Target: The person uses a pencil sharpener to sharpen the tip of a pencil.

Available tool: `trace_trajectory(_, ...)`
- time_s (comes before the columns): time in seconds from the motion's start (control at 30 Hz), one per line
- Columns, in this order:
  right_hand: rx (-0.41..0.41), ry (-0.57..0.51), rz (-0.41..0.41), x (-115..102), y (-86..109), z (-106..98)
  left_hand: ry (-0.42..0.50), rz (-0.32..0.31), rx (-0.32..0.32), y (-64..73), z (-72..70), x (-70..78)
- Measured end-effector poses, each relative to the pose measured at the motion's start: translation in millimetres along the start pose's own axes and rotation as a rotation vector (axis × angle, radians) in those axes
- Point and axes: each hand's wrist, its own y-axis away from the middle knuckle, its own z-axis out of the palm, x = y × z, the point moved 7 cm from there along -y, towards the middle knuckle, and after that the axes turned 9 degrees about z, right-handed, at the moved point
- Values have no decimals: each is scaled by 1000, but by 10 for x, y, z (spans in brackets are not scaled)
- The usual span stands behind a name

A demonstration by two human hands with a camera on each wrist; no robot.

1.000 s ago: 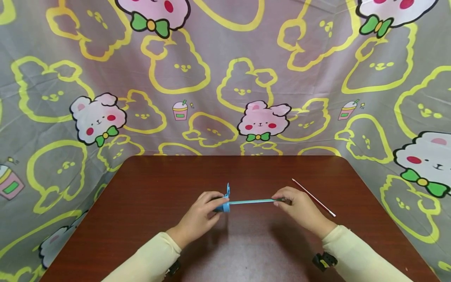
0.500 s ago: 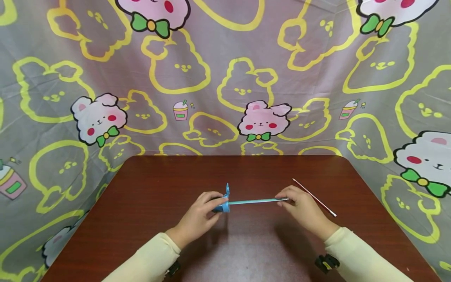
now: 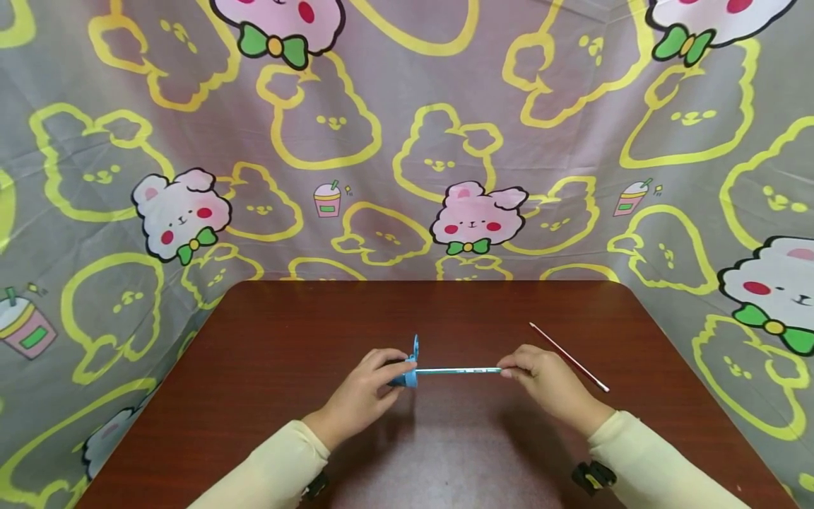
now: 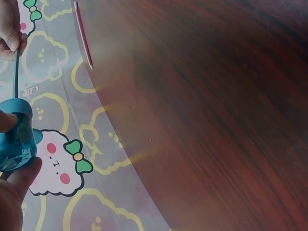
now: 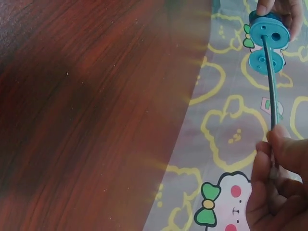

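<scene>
My left hand (image 3: 359, 396) grips a blue pencil sharpener (image 3: 410, 377) with a see-through body (image 4: 19, 144), held sideways above the table. Its flip lid (image 5: 266, 62) hangs open, and two holes of different size show in the sharpener's face (image 5: 269, 32). A blue-green pencil (image 3: 454, 370) runs level into the smaller hole, so its point is hidden. Thumb and fingers of my right hand (image 3: 547, 379) pinch the pencil near its far end. In the right wrist view, that end lies partly behind the curled fingers.
A red pencil (image 3: 569, 357) with a white end lies slanted on the brown table (image 3: 305, 318), beyond my right hand. Behind the table hangs a grey curtain (image 3: 381, 184) with cartoon animals. Dark wrist straps (image 3: 594, 478) sit at both sleeves.
My right hand has shifted slightly, and its grip on the pencil is now lower and nearer the sharpener. Printed marks on the pencil show now. The left hand keeps its hold, nearly still.
</scene>
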Motion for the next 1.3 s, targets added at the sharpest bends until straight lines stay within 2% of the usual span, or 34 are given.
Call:
trace_trajectory(0.13,-37,16,8,10,12,26,4,4,-3,3,8,-5)
trace_trajectory(0.27,-27,6,48,37,5,38,14,-24,-13,4,11,-29)
trace_trajectory(0.4,-11,-49,97,70,1,42,28,-60,-24,7,9,-54)
trace_trajectory(0.57,35,-72,9,22,-4,11,44,-83,-54,17,29,-65)
trace_trajectory(0.67,29,-50,-43,-18,-3,6,43,-83,-75,29,44,-59)
trace_trajectory(0.77,-46,-39,-11,-7,-12,39,26,-64,-74,38,44,-48)
trace_trajectory(0.9,-219,-92,143,93,-15,117,-4,8,-52,29,33,-20)
trace_trajectory(1.0,-276,-115,212,141,-7,146,-14,35,-38,20,24,-24)
trace_trajectory(1.17,-194,-84,184,117,-17,140,16,-16,-24,27,23,-87)
trace_trajectory(1.3,-145,-99,213,124,-25,135,45,-69,-23,41,25,-126)
